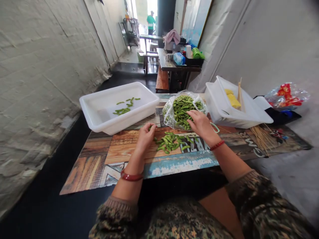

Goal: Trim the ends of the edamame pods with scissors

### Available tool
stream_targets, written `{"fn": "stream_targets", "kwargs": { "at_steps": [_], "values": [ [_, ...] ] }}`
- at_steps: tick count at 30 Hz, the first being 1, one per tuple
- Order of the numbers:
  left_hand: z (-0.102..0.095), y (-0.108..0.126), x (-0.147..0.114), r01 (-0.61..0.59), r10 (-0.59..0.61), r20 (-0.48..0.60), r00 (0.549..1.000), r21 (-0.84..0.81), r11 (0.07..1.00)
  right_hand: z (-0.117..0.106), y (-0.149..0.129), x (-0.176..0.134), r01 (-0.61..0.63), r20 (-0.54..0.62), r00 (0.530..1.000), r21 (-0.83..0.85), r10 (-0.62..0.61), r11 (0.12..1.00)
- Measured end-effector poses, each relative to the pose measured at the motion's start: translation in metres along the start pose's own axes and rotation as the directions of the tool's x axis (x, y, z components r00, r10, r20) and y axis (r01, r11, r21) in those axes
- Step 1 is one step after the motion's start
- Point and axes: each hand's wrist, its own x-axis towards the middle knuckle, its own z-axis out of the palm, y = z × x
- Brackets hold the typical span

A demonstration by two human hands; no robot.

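My left hand [146, 135] is closed in a pinch on a green soybean pod [150, 127], of which only a small part shows. Just to its right, a loose pile of soybean pods [169, 142] lies on the tabletop. My right hand [201, 125] is at the front right of a clear plastic bag [168, 114] full of pods [183, 106]. Its thumb and fingers are apart, the fingertips touching the pods there. At the left, a white plastic tub [117, 124] holds several pods [122, 110] on its floor.
On the right stand stacked white tubs [249, 114] with a yellow bundle [232, 98] and sticks inside. Thin skewers [261, 137] and keys [277, 133] lie beside them. The wood-patterned table [92, 166] ends near my body. Farther off are another table [163, 61] and a person [151, 22].
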Motion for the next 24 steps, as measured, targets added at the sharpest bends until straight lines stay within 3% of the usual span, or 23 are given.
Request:
{"fn": "stream_targets", "kwargs": {
  "at_steps": [5,8,11,14,17,21,24],
  "values": [
    [-0.021,0.000,-0.043,-0.026,0.018,0.086,0.996,0.092,0.995,0.011,-0.010,0.019,-0.001,0.081,0.997,-0.185,0.017,0.983],
    [-0.015,-0.003,-0.070,-0.061,0.040,0.109,0.993,0.196,0.979,0.015,-0.015,0.019,0.012,0.109,0.994,-0.160,0.005,0.987],
    [-0.002,-0.005,-0.087,-0.139,0.081,0.156,0.984,0.408,0.902,0.020,-0.013,0.015,-0.003,0.093,0.996,-0.109,0.014,0.994],
    [0.006,-0.002,-0.094,-0.192,0.063,0.225,0.972,0.620,0.761,0.020,-0.010,0.009,-0.010,0.032,0.999,-0.066,0.013,0.998],
    [0.006,0.003,-0.096,-0.220,0.017,0.279,0.960,0.716,0.662,0.018,-0.017,-0.003,0.000,-0.071,0.997,0.007,0.001,1.000],
    [0.006,0.006,-0.095,-0.231,0.019,0.284,0.959,0.739,0.633,0.025,-0.048,-0.030,0.095,-0.156,0.985,0.110,-0.077,0.989],
    [0.013,0.007,-0.091,-0.217,0.028,0.264,0.964,0.720,0.660,0.032,-0.068,-0.048,0.176,-0.119,0.982,0.318,-0.144,0.932]
  ]
}}
